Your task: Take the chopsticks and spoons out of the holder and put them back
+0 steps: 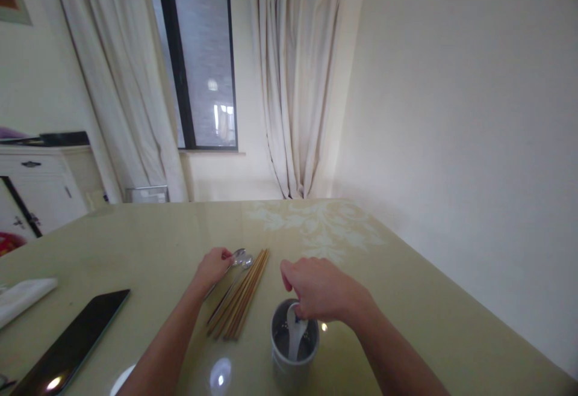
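Note:
My right hand (323,287) reaches over a grey cylindrical cup (295,357), its fingers bent down and closed on a white soup spoon (295,342). That spoon stands inside the cup, tilted, with its lower end in the bottom. To the left, my left hand (214,268) pinches a metal spoon (238,253) near its neck; the handle runs down past the wrist. Another metal spoon (246,261) lies just beside it. Several wooden chopsticks (241,300) rest in a loose bundle on the table between the left hand and the cup.
A glass-topped table (149,245) spreads out before me. A dark tablet-like slab (76,342) and a white object (24,300) lie at the left. Under my left forearm a white rim (121,379) shows partly. The wall (451,113) borders the right side.

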Demonstrator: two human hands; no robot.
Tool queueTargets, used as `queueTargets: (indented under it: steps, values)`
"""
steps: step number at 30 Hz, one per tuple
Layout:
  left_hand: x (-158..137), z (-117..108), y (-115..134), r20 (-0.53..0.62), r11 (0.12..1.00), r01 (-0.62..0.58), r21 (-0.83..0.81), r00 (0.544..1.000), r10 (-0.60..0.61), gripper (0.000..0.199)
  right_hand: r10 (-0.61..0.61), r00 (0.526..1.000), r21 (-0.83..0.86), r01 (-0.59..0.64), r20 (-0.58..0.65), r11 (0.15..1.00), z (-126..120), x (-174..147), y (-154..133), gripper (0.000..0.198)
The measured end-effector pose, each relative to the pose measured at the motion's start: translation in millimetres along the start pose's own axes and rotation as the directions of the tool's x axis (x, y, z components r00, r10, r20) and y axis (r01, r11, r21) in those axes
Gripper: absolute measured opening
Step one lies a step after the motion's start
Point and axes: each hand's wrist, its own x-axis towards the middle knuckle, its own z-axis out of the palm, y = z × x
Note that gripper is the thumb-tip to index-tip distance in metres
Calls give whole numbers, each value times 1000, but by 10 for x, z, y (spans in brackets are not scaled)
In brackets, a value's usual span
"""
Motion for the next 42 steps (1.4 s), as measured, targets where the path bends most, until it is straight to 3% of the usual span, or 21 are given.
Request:
queueTargets:
  steps: [13, 21, 24, 26, 28, 30, 32, 34, 37, 39, 40, 42]
  values:
    - [-33, 23, 85, 30, 1000, 19, -2, 999, -19, 17, -26, 999, 9, 26, -30, 1000, -9, -34, -3, 31]
    - [-140, -95, 245, -28, 1000, 4, 6, 1000, -4, 19, -105, 968, 203, 152, -226, 967, -233, -350, 147, 13]
    - [-210, -332, 491, -88, 996, -77, -42, 993, 74, 26, -75, 902, 330, 232, -424, 915, -385, -489, 230, 11]
    - [-365, -546, 751, -114, 967, -216, -135, 973, 202, 36, -18, 816, 370, 281, -577, 886, -434, -492, 245, 10]
    - [-610, -746, 1042, -149, 795, -459, -397, 887, 438, 45, 47, 710, 372, 309, -702, 875, -428, -414, 221, 9]
    - [-871, -882, 1292, -106, 641, -538, -547, 805, 584, 47, 108, 614, 364, 309, -782, 879, -383, -287, 169, 8]
    - [-1039, -933, 1436, -92, 573, -553, -604, 763, 639, 40, 155, 557, 369, 296, -816, 881, -331, -161, 115, 8]
    - [-1040, -906, 1443, -109, 596, -555, -581, 778, 619, 36, 170, 556, 389, 303, -813, 870, -289, -73, 83, 10]
    - [-756, -761, 1223, -152, 720, -514, -466, 848, 507, 39, 141, 613, 420, 339, -777, 842, -207, -40, 95, 29]
    - [-495, -628, 980, -142, 846, -406, -345, 914, 380, 36, 129, 649, 438, 341, -750, 832, -77, -67, 130, 41]
    - [-378, -559, 849, -115, 914, -305, -269, 952, 284, 34, 142, 661, 456, 330, -737, 826, 24, -86, 151, 41]
    - [-203, -430, 594, -101, 958, -201, -205, 978, 184, 31, 225, 674, 535, 295, -704, 792, 299, -111, 202, 31]
